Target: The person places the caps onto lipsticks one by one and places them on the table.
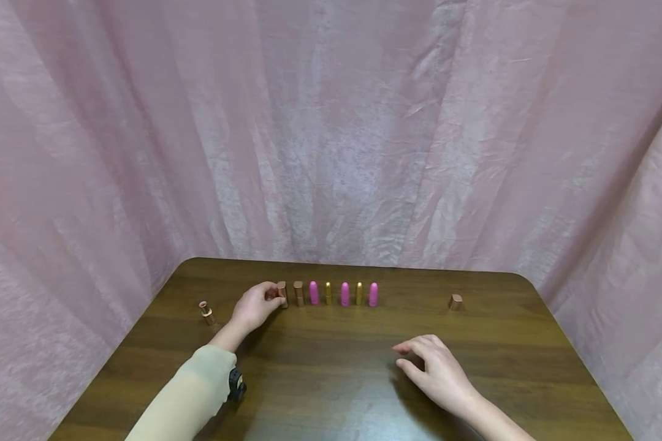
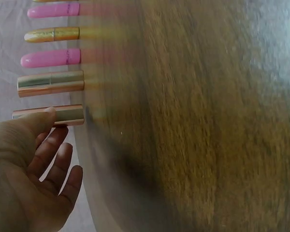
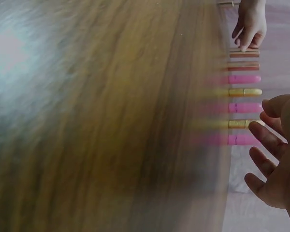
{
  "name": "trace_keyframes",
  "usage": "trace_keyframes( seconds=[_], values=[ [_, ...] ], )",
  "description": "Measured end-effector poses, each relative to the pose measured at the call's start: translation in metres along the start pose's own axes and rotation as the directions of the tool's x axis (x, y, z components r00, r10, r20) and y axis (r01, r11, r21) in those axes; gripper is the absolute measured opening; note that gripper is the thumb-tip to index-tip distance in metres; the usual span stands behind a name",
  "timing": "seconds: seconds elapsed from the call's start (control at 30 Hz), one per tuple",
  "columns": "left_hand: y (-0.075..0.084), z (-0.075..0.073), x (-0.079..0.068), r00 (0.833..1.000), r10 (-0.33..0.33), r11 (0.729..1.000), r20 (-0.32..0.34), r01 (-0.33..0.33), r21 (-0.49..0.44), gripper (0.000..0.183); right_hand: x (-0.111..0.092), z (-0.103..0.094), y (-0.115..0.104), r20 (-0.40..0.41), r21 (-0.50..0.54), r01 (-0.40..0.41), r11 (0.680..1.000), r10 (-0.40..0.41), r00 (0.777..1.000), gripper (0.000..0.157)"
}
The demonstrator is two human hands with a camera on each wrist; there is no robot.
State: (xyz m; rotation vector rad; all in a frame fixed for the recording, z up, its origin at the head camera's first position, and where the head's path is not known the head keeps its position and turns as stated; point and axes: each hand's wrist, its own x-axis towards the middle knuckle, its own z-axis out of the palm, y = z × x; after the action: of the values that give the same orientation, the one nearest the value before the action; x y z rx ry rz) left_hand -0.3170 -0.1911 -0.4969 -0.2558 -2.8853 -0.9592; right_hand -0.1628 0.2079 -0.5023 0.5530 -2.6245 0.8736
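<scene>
My left hand (image 1: 257,306) pinches a rose-gold lipstick tube (image 2: 70,115) between thumb and fingers. The tube stands upright at the left end of a row, beside a matching rose-gold tube (image 1: 299,294). Further along the row stand pink bullet-shaped tubes (image 1: 314,293) alternating with slim gold ones (image 1: 328,294). Off to the left of that hand is an uncapped rose-gold lipstick (image 1: 206,313). Over the near right part of the table, my right hand (image 1: 434,373) hovers with relaxed, spread fingers and holds nothing.
A small rose-gold cap (image 1: 455,301) stands on the right side of the brown wooden table (image 1: 320,380). Behind the table's far edge hangs a pink curtain (image 1: 336,135), which also runs along both sides.
</scene>
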Motion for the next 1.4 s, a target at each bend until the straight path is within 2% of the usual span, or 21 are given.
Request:
trace_keyframes(
  seconds=[0.43,0.53,0.67,0.77,0.87,1.0,1.13,1.23,1.4],
  values=[
    [-0.008,0.002,-0.004,0.999,-0.029,0.999,0.045,0.03,-0.031,0.034,-0.003,0.001,0.006,-0.003,-0.017,-0.009,1.0,0.009,1.0,0.023],
    [-0.009,-0.002,-0.011,0.998,-0.049,0.999,0.049,0.049,-0.007,0.038,-0.004,0.0,0.006,-0.007,-0.03,-0.007,1.0,0.007,1.0,0.023],
    [-0.01,-0.01,-0.022,0.998,-0.067,0.994,0.008,0.066,0.083,0.034,-0.006,-0.005,0.011,-0.019,-0.054,-0.002,0.999,0.001,1.0,0.023],
    [-0.006,-0.015,-0.033,0.999,-0.013,0.986,-0.033,0.018,0.166,0.028,-0.006,-0.013,0.02,-0.026,-0.061,-0.041,0.997,0.04,0.999,0.021],
    [0.003,-0.015,-0.047,0.993,0.103,0.966,-0.055,-0.087,0.243,0.026,-0.004,-0.024,0.033,-0.021,-0.04,-0.144,0.989,0.143,0.989,0.017],
    [0.025,-0.01,-0.07,0.965,0.258,0.924,-0.046,-0.232,0.305,0.027,0.002,-0.044,0.058,-0.001,0.007,-0.296,0.955,0.296,0.955,0.022],
    [0.049,0.001,-0.089,0.926,0.377,0.88,-0.014,-0.354,0.317,0.028,0.009,-0.058,0.084,-0.01,0.005,-0.383,0.924,0.383,0.924,0.034],
    [0.064,0.011,-0.1,0.891,0.454,0.85,0.013,-0.437,0.295,0.028,0.015,-0.061,0.101,-0.026,-0.029,-0.426,0.904,0.425,0.905,0.041],
    [0.085,0.027,-0.114,0.818,0.573,0.783,0.043,-0.562,0.267,0.028,0.027,-0.06,0.121,-0.03,-0.072,-0.486,0.871,0.485,0.874,0.051]
  ],
)
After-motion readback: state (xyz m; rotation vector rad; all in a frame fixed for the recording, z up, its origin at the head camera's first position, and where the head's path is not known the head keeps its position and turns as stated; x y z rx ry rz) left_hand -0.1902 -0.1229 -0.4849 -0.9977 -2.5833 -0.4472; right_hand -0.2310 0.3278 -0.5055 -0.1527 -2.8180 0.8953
